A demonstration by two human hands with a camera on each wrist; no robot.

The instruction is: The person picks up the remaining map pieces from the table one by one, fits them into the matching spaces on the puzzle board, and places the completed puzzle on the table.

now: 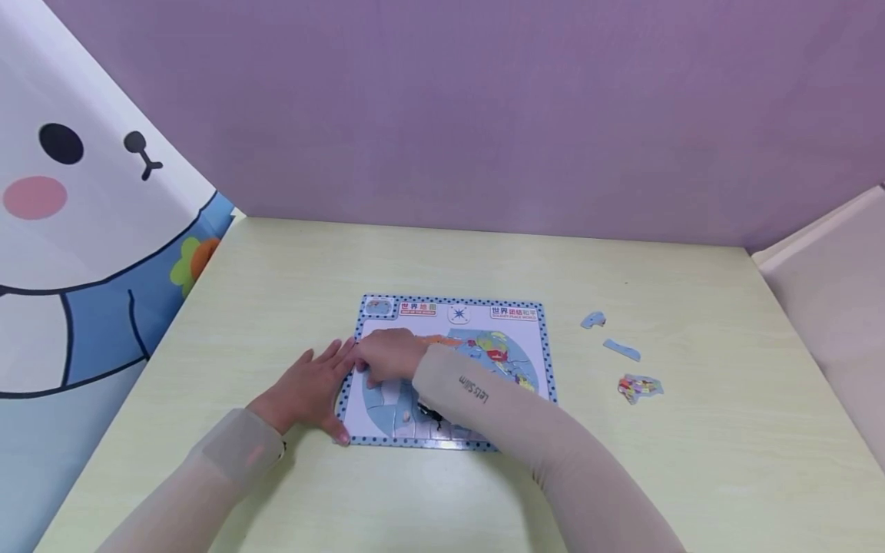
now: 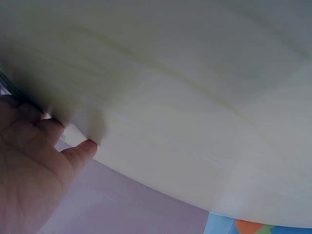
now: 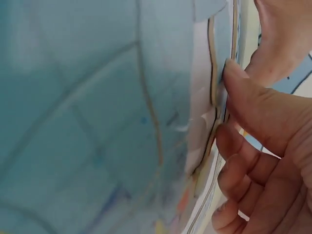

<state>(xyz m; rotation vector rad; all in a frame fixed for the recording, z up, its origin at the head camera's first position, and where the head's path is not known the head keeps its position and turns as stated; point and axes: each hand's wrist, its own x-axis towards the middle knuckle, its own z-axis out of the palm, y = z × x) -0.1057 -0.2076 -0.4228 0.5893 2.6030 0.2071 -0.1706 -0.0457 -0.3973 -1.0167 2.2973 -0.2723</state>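
Note:
A world-map jigsaw puzzle (image 1: 408, 426) with a dotted blue border lies flat on the table. My left hand (image 1: 309, 392) rests along its left edge, fingers spread and thumb near the lower left corner. In the left wrist view, that hand (image 2: 31, 161) appears beside the pale tabletop. My right hand (image 1: 390, 355) reaches across the map to its left side. In the right wrist view, the right hand's (image 3: 273, 131) thumb and curled index finger pinch a light-blue puzzle piece (image 3: 222, 44) at the map's edge. The right forearm hides part of the map.
Right of the board lie three loose pieces: a small blue piece (image 1: 593, 319), a narrow blue strip (image 1: 622, 350) and a multicoloured piece (image 1: 639, 387). A purple panel (image 1: 484, 115) stands behind the table (image 1: 691, 476). A cartoon-printed panel (image 1: 90, 230) is at the left.

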